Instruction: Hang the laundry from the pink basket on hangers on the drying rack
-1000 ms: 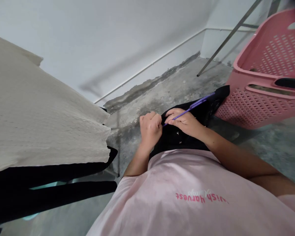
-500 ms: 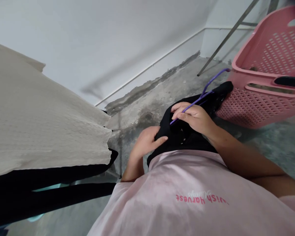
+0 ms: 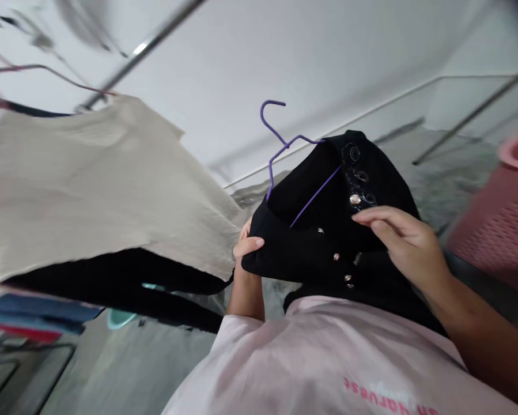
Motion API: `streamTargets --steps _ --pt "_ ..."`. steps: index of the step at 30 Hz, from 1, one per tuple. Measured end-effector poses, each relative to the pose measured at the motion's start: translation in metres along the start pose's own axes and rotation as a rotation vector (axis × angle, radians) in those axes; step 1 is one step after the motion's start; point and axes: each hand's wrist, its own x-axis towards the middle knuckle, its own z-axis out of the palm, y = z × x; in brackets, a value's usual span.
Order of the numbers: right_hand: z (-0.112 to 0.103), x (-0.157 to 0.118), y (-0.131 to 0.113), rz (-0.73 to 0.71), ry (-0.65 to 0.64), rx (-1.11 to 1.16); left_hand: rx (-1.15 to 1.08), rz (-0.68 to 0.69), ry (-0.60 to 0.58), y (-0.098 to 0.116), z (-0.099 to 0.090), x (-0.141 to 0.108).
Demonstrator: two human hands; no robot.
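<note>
A black buttoned garment [image 3: 310, 248] is raised in front of my chest, with small metal buttons and a decorated shoulder area. A purple wire hanger [image 3: 280, 138] sticks out of its neck, its hook pointing up and left, and part of its bar shows against the black cloth. My left hand [image 3: 246, 246] grips the garment's lower left fold, thumb over the edge. My right hand [image 3: 397, 236] is closed on the cloth beside a round button, fingers across it.
A beige cloth [image 3: 90, 184] hangs at the left over dark clothing [image 3: 112, 276]. A pink perforated laundry basket [image 3: 501, 230] stands at the right edge. Metal poles [image 3: 146, 46] cross above, with a white wall and concrete floor behind. My pink T-shirt [image 3: 310, 357] fills the bottom.
The garment and hanger have risen from my chest, with the hook now pointing up. My view has swung, pushing the pink basket to the right edge. My left hand has taken hold of the cloth.
</note>
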Motion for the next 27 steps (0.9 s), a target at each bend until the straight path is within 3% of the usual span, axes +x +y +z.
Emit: streamTargets --steps 4,8,15,17,22,27 --pt "0.014 -0.001 0.015 0.064 -0.136 0.030 0.182 0.242 0.116 0.055 -0.013 0.001" --pt "0.025 -0.003 0.023 0.014 -0.287 0.014 0.196 0.479 0.109 0.109 -0.014 0.011" --pt "0.033 -0.009 0.034 0.030 -0.394 -0.047 0.187 0.712 0.101 0.190 -0.004 0.043" --pt "0.037 -0.010 0.037 0.031 -0.411 -0.037 0.205 0.739 0.076 0.205 -0.001 0.045" --pt "0.049 -0.012 0.040 0.053 -0.459 0.032 0.193 0.650 0.100 0.221 -0.002 0.029" --pt "0.058 -0.013 0.040 0.069 -0.482 0.057 0.198 0.773 0.118 0.233 -0.009 0.023"
